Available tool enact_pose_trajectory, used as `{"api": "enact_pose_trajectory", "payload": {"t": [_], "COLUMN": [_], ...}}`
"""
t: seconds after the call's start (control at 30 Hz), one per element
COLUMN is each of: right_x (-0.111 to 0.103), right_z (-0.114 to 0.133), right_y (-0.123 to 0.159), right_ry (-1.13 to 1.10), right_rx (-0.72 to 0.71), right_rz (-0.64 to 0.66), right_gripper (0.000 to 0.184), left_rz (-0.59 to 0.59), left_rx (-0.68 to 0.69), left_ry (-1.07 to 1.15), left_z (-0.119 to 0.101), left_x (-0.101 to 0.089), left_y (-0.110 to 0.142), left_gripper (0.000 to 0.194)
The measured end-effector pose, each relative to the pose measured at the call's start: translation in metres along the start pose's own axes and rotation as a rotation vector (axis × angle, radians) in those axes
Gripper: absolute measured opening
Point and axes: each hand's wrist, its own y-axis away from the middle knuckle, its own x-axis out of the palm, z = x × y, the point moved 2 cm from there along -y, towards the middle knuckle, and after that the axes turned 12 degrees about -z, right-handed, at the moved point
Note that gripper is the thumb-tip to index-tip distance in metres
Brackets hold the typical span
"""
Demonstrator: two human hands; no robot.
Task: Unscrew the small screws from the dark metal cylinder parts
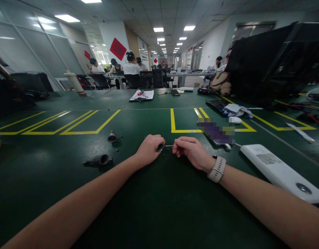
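My left hand point(149, 149) rests on the green table point(159, 207), fingers curled round a small dark round part point(159, 148). My right hand point(191, 151), with a pale watch on its wrist, pinches a thin metal pin or tool point(169, 146) whose tip points into that part. A dark tube-shaped part point(99, 159) lies to the left of my left hand. A small metal cap point(112, 137) stands a little farther back. A few tiny dark pieces point(117, 149) lie scattered near them.
A white flat device point(275, 171) lies at the right. A clipboard with a red pen point(141, 95), a phone point(175, 92) and dark equipment point(273, 62) sit farther back. Yellow tape lines point(172, 121) mark the table. Several people sit at far tables.
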Motion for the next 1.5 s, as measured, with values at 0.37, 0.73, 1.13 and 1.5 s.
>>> {"api": "enact_pose_trajectory", "payload": {"t": [0.37, 0.73, 1.13, 1.5], "right_x": [-0.004, -0.012, -0.009, -0.008], "right_z": [-0.001, -0.001, -0.002, 0.0], "right_y": [-0.005, -0.003, 0.011, 0.015], "right_ry": [-0.09, -0.022, 0.412, 0.53], "right_rx": [0.087, -0.045, -0.209, -0.18], "right_rz": [0.071, -0.152, -0.248, -0.275], "right_gripper": [0.018, 0.024, 0.014, 0.012], "left_rz": [0.038, 0.052, -0.075, -0.21], "left_rx": [0.033, -0.146, -0.39, -0.406], "left_ry": [0.053, -0.064, -0.033, 0.028], "left_z": [-0.001, 0.001, -0.002, -0.005], "left_x": [0.0, -0.001, -0.015, -0.017], "left_y": [-0.001, -0.001, 0.01, 0.015], "left_gripper": [0.008, 0.005, 0.01, 0.014]}}
